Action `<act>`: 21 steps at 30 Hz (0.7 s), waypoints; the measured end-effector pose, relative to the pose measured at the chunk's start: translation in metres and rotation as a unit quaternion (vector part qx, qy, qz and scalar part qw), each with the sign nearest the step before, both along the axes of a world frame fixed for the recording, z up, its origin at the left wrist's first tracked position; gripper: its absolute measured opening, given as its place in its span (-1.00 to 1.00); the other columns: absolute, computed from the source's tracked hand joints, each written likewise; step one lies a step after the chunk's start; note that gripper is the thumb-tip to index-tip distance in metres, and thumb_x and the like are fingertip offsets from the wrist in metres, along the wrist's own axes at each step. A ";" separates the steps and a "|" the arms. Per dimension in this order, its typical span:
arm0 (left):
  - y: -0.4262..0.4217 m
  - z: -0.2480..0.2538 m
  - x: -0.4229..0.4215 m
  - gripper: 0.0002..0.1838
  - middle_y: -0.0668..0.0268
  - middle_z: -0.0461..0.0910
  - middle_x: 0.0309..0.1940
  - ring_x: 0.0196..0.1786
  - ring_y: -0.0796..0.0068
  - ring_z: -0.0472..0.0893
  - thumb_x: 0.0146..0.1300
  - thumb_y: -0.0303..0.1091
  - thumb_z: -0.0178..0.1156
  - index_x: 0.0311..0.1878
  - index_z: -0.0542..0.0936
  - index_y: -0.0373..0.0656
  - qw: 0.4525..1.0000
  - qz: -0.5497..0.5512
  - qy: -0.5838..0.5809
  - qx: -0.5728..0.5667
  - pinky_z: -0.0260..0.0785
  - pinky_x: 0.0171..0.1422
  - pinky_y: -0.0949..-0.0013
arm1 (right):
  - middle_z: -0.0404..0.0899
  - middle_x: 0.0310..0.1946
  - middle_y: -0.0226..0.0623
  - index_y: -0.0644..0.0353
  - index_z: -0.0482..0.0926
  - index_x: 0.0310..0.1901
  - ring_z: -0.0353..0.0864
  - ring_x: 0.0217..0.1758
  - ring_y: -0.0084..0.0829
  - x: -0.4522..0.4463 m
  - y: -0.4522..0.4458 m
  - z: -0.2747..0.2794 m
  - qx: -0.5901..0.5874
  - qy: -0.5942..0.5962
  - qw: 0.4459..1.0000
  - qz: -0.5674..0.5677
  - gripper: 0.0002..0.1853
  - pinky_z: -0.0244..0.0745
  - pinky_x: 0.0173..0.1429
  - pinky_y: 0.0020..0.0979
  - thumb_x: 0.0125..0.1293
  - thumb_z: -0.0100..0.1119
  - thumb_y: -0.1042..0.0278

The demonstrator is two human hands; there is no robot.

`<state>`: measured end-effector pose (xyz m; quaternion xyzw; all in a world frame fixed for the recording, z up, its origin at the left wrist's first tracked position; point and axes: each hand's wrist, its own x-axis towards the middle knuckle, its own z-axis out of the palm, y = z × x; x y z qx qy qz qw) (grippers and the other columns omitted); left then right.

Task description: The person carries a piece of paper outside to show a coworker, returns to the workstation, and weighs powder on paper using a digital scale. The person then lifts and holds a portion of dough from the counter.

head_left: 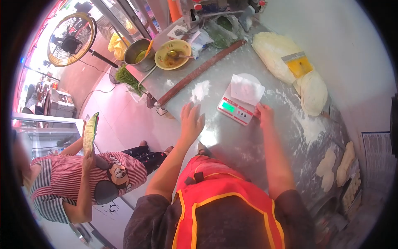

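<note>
A white and red kitchen scale [234,110] with a lit green display stands on the floury metal table. A thin white sheet [247,89] lies over its weighing plate. My right hand [265,115] is at the scale's right edge, its fingers curled closed on that side. Left of the scale, my left hand [192,123] is open, fingers stretched out over the table just below a patch of flour [200,91]. Nothing shows in it.
A long wooden rolling pin [199,74] lies across the table. Behind it are a yellow bowl [173,54] and a metal pot [139,55]. Dough [273,56] with a yellow scraper [297,65] lies at right. A co-worker [89,178] stands at left; a fan [71,39] is beyond.
</note>
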<state>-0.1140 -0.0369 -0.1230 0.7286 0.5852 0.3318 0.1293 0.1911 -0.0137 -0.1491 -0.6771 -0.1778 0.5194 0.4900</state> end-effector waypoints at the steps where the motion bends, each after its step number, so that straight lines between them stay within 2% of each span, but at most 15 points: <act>1: -0.004 -0.001 -0.002 -0.54 -0.06 0.23 0.10 0.18 -0.12 0.18 -0.01 -0.39 0.16 0.04 0.38 -0.17 1.000 0.000 0.000 -0.004 0.04 0.24 0.04 | 0.47 -0.52 -0.40 0.28 0.48 -0.30 0.43 -0.54 -0.61 0.002 -0.003 0.000 0.006 -0.004 1.000 -0.006 -0.82 0.42 -0.45 -0.59 0.12 0.15 0.36; 15: -0.059 0.004 -0.009 -0.59 -0.01 0.25 0.10 0.16 -0.06 0.20 0.03 -0.40 0.15 0.01 0.40 -0.18 0.997 -0.018 -0.008 -0.072 0.06 0.23 0.07 | 0.50 -0.52 -0.37 0.29 0.50 -0.25 0.43 -0.56 -0.60 0.021 -0.043 0.004 0.002 0.005 0.999 -0.040 -0.80 0.40 -0.50 -0.60 0.12 0.13 0.38; 18: -0.064 0.007 -0.003 -0.60 0.00 0.26 0.09 0.17 -0.03 0.21 0.03 -0.39 0.15 0.00 0.42 -0.17 0.997 -0.020 -0.020 -0.072 0.07 0.23 0.08 | 0.50 -0.51 -0.37 0.29 0.49 -0.22 0.44 -0.55 -0.60 0.014 -0.039 0.009 0.020 0.003 1.000 -0.020 -0.77 0.41 -0.49 -0.59 0.12 0.14 0.36; 21: -0.067 0.010 0.002 -0.60 0.01 0.28 0.08 0.16 -0.03 0.22 0.03 -0.37 0.15 -0.01 0.43 -0.15 0.997 -0.015 -0.033 -0.068 0.08 0.23 0.09 | 0.50 -0.43 -0.38 0.24 0.47 -0.19 0.44 -0.46 -0.62 0.005 -0.035 0.019 0.007 0.004 1.000 0.016 -0.78 0.43 -0.40 -0.59 0.16 0.10 0.32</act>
